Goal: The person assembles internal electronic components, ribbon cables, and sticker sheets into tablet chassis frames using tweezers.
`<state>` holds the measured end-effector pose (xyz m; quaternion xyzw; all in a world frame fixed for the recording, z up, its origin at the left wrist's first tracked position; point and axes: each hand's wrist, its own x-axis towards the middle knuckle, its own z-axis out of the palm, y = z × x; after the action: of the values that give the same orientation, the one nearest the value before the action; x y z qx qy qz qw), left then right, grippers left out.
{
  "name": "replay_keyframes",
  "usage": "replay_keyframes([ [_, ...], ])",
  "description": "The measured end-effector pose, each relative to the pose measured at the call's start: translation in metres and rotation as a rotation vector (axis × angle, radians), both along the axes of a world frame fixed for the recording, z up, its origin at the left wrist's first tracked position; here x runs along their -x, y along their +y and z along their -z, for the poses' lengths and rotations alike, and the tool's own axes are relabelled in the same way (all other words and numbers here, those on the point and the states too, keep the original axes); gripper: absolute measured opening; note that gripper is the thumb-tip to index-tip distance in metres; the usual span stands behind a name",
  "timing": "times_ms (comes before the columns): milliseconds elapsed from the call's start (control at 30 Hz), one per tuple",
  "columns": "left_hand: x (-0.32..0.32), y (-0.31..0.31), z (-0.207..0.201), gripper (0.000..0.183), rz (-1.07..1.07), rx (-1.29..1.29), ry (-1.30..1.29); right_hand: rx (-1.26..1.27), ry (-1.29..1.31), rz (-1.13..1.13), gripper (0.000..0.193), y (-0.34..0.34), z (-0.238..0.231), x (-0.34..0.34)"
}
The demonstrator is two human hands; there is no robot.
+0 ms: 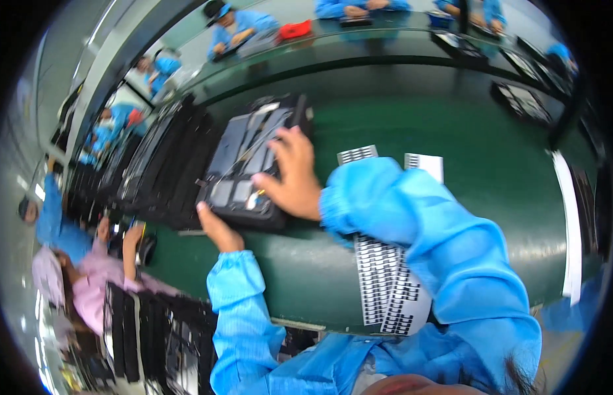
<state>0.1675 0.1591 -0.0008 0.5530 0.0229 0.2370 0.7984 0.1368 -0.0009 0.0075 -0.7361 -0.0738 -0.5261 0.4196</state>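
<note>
A black tray [211,197] lies at the left of the green bench and holds an opened flat electronic device [240,148] with grey blocks and thin cables. My right hand [294,174] spreads its fingers over the right part of this device, thumb apart. Against the tray's near left corner rests my left hand [217,227], a finger stretched out along the edge; its other fingers are mostly hidden. Printed label sheets [375,280] lie partly under my right forearm.
Stacked black trays [165,161] stand left of the device. A long white strip [568,230] runs along the bench's right side, with another opened device [522,102] farther back. A person in pink [99,283] works at the left; several others sit across the bench.
</note>
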Motion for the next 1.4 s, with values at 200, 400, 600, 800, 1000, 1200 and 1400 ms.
replay_keyframes([
  [200, 0.006, 0.001, -0.002, 0.059, 0.204, 0.062, 0.084, -0.061, 0.135, 0.021, 0.059, 0.020, -0.005, 0.003],
  [400, 0.050, -0.028, -0.018, 0.061, -0.266, -0.423, -0.041, -0.030, 0.152, -0.069, 0.042, -0.073, -0.032, 0.019],
  [600, 0.188, -0.143, -0.065, 0.075, 0.913, -1.502, -0.806, 0.098, 0.278, 0.473, 0.028, -0.318, -0.040, 0.124],
  [800, 0.169, -0.220, -0.099, 0.067, 1.492, -1.850, -0.866, 0.148, 0.668, 1.040, 0.032, -0.528, 0.027, 0.227],
  [1000, 0.090, -0.450, -0.047, 0.063, 1.162, -1.599, -0.857, 0.287, 0.910, 1.412, 0.061, -0.612, 0.040, 0.192],
  [1200, 0.057, -0.605, 0.022, 0.096, 1.081, -1.091, -0.234, -0.078, 1.032, 1.237, 0.068, -0.675, 0.039, 0.192],
  [1400, 0.049, -0.545, -0.052, 0.036, 0.697, -0.253, 0.307, -0.708, 0.549, 0.857, 0.050, -0.575, -0.006, 0.158],
])
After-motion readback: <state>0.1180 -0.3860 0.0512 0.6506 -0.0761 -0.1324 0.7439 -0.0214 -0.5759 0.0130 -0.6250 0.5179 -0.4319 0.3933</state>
